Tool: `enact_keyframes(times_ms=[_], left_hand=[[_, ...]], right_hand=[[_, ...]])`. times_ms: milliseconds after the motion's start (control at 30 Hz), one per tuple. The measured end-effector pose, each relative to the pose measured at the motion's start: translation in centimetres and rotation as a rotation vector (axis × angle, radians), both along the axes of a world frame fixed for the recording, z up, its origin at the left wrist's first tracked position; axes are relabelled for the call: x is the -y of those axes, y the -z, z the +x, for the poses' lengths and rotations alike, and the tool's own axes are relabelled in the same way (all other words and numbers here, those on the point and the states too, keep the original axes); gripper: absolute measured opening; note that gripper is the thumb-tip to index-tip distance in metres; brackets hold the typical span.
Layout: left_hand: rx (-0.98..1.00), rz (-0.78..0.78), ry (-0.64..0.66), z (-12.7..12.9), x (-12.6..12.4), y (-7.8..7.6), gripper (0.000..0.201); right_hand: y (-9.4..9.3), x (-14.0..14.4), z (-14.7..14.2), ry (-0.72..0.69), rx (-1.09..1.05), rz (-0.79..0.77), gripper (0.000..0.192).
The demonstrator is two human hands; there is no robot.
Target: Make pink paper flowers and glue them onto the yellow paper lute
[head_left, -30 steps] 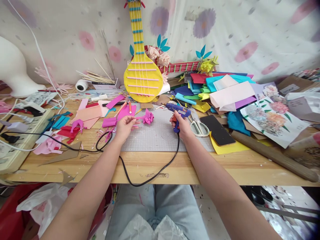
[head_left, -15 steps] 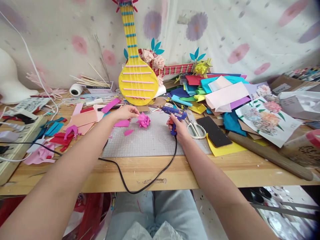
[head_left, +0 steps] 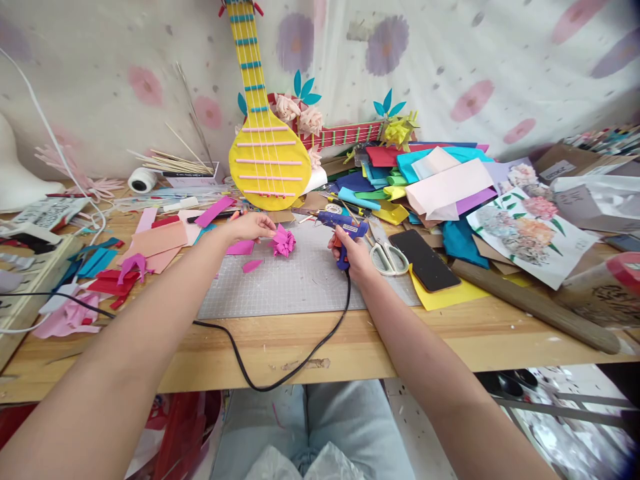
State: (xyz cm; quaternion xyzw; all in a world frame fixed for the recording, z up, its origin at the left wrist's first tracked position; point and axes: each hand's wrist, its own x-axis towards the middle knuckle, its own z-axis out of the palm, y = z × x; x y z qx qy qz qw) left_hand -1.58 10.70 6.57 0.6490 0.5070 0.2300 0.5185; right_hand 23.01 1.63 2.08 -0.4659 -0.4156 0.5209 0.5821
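My left hand point(head_left: 253, 227) is closed at the fingertips on a magenta paper flower point(head_left: 283, 241), which it holds just over the grey cutting mat point(head_left: 300, 293). In my right hand point(head_left: 350, 250) is a blue glue gun point(head_left: 345, 225), its nozzle pointing left toward the flower but apart from it. The gun's black cord point(head_left: 320, 353) loops down over the table's front edge. A loose magenta petal point(head_left: 253, 266) lies on the mat below my left hand, and a magenta paper strip point(head_left: 241, 247) lies beside it.
White-handled scissors point(head_left: 389, 257) and a black phone point(head_left: 425, 260) lie right of the glue gun. A yellow paper-covered lute point(head_left: 270, 160) leans at the back. Coloured paper sheets point(head_left: 450, 190) pile up behind the phone; a power strip point(head_left: 37, 280) stands at far left.
The view has shifted slightly, moving the scene a little to the left. Both hands keep their holds, and the flower and glue gun stay nearly in place relative to the mat.
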Motion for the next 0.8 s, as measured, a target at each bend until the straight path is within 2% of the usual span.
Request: enact_keyframes(times_ms=[267,400,567,800], left_hand=[[0.067,-0.019,-0.099,-0.5,-0.8,1.6,0.036],[0.042,0.029,-0.091,-0.2,-0.3,1.3,0.038],[-0.023,0.132,-0.140,0.5,0.3,0.9,0.037],[0.056,0.096,-0.069,1.1,-0.3,2.0,0.040]], right_hand=[[-0.2,0.1,-0.1,-0.004,0.010,0.000,0.046],[0.0,0.1,-0.1,-0.006,0.001,0.006,0.046],[-0.2,0.1,-0.2,-0.007,-0.005,-0.001,0.046],[-0.4,0.3,-0.2,-0.011,-0.011,0.000,0.045]])
